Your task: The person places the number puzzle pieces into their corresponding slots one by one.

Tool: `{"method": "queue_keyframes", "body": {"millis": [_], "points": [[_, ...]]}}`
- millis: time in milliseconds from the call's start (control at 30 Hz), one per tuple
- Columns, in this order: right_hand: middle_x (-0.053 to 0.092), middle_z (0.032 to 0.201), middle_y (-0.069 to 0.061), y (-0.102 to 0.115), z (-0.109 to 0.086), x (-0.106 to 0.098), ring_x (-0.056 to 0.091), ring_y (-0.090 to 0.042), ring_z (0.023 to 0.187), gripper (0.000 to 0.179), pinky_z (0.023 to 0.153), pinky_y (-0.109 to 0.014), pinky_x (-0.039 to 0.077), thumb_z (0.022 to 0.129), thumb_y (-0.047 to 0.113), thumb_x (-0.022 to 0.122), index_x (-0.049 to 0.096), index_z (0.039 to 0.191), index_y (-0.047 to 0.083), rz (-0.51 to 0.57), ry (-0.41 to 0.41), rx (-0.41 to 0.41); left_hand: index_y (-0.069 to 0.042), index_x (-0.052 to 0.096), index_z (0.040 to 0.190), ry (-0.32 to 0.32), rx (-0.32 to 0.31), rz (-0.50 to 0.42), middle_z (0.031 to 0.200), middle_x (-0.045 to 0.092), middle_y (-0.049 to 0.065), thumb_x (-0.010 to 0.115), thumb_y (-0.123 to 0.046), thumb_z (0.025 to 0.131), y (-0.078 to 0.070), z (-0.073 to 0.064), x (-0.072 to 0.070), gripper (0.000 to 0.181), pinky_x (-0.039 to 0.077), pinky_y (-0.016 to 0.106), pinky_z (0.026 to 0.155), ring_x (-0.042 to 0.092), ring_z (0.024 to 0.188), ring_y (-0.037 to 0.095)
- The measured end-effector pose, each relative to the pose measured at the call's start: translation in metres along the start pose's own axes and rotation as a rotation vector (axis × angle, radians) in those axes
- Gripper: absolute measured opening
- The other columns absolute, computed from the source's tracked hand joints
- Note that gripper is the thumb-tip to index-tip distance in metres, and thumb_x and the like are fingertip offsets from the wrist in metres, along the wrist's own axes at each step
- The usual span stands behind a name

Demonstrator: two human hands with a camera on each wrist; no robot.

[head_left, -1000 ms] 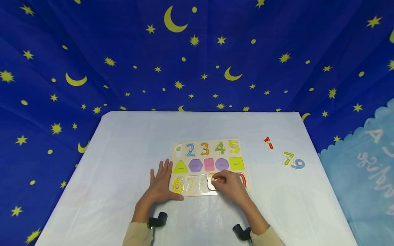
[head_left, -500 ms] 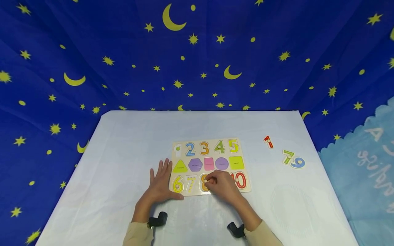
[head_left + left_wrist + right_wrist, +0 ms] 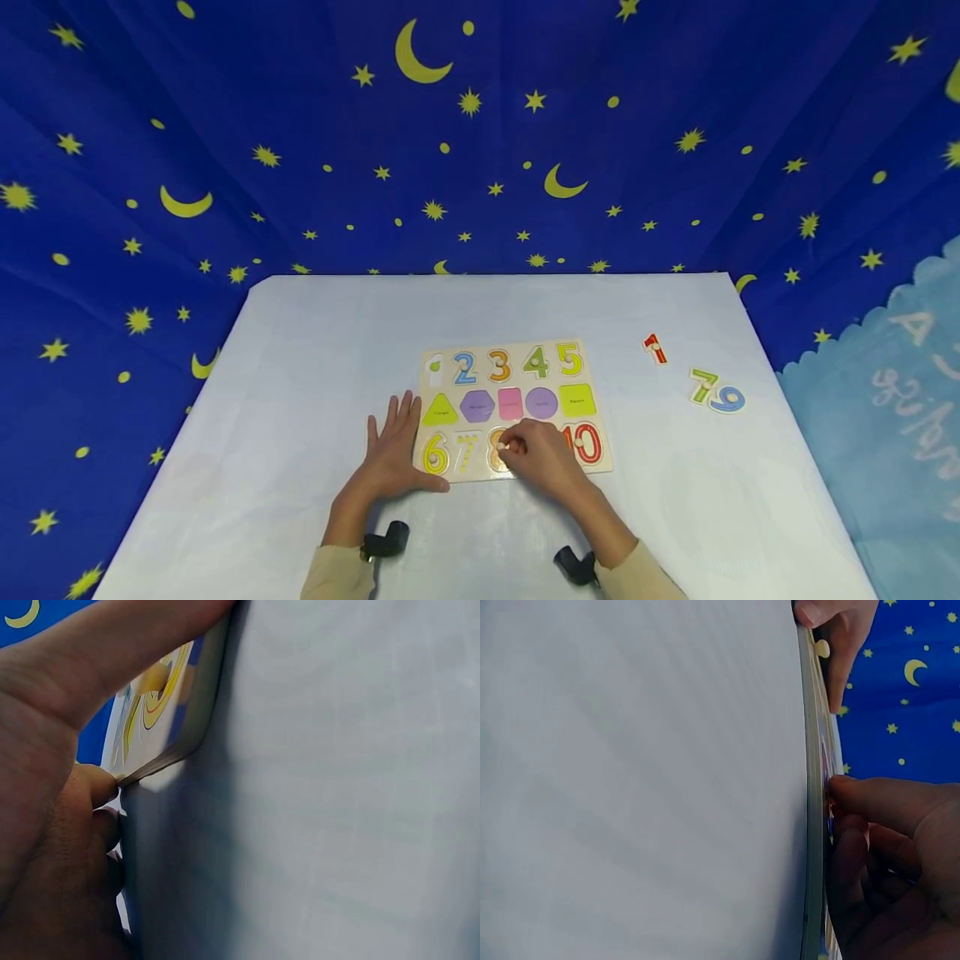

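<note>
A wooden number puzzle board [image 3: 480, 472] lies on the white table. My left hand [image 3: 392, 454] rests at its left side with fingers spread, its thumb [image 3: 142, 634] lying along the near left corner. Thumb and index finger of my right hand [image 3: 546, 454] pinch the small knob of the orange number 8 puzzle piece [image 3: 492, 457], which sits at the 8 slot in the bottom row. The right hand covers the slot beside it. In the right wrist view, the curled right fingers [image 3: 855, 859] are low over the board.
Right of the board lie the red 1 piece [image 3: 655, 349], the green 7 piece [image 3: 702, 384] and the blue 9 piece [image 3: 727, 400]. Pieces 2 to 6 and the red 10 [image 3: 587, 442] sit in the board. A starry blue cloth [image 3: 480, 167] hangs behind the table.
My right hand has moved left with the 8 piece, from beside the 8 slot onto it, uncovering the red 10. The left hand stays in place.
</note>
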State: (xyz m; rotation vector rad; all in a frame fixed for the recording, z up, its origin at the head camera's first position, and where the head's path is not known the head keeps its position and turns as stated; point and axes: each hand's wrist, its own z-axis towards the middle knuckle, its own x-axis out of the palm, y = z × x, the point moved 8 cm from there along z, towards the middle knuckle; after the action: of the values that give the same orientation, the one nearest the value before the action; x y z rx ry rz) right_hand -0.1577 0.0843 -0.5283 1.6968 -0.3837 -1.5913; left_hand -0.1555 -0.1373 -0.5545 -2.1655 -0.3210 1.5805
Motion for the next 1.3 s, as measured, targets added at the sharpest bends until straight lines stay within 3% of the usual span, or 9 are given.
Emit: {"method": "queue_keyframes", "body": {"millis": [267,600,933,1300], "points": [[0.052,0.069,0.013,-0.003,-0.006,-0.006,0.047,-0.003,0.061,0.01,0.055,-0.022,0.041,0.077,0.017,0.078,0.074,0.086,0.015,0.004,-0.003,-0.012,-0.008,0.006,0.155,-0.002,-0.011,0.0,0.16,-0.004,0.01,0.085,-0.063,0.047,0.003,0.0,0.003,0.145,-0.013,0.058,0.109,-0.013,0.144,0.027],[0.055,0.071,0.014,-0.021,-0.012,-0.033,0.051,-0.003,0.064,0.013,0.058,-0.021,0.046,0.075,0.011,0.08,0.073,0.086,0.014,0.07,-0.07,0.021,-0.008,0.005,0.155,0.008,-0.01,-0.002,0.16,-0.004,0.01,0.086,-0.062,0.048,0.003,-0.002,0.002,0.144,-0.013,0.058,0.108,-0.013,0.144,0.028],[0.057,0.073,0.011,-0.042,-0.013,-0.056,0.053,-0.007,0.065,0.015,0.059,-0.023,0.047,0.078,0.014,0.08,0.073,0.091,0.011,0.085,-0.105,0.107,-0.007,0.007,0.154,0.008,-0.002,-0.006,0.16,-0.003,0.011,0.086,-0.06,0.048,-0.001,-0.001,0.001,0.143,-0.012,0.059,0.109,-0.011,0.145,0.029],[0.059,0.077,0.007,-0.066,-0.019,-0.078,0.055,-0.009,0.067,0.019,0.06,-0.024,0.049,0.078,0.012,0.08,0.073,0.095,0.009,0.099,-0.161,0.146,-0.007,0.007,0.154,0.012,-0.003,-0.001,0.16,-0.003,0.01,0.086,-0.059,0.049,-0.002,-0.001,0.001,0.142,-0.012,0.059,0.108,-0.012,0.144,0.029]]}}
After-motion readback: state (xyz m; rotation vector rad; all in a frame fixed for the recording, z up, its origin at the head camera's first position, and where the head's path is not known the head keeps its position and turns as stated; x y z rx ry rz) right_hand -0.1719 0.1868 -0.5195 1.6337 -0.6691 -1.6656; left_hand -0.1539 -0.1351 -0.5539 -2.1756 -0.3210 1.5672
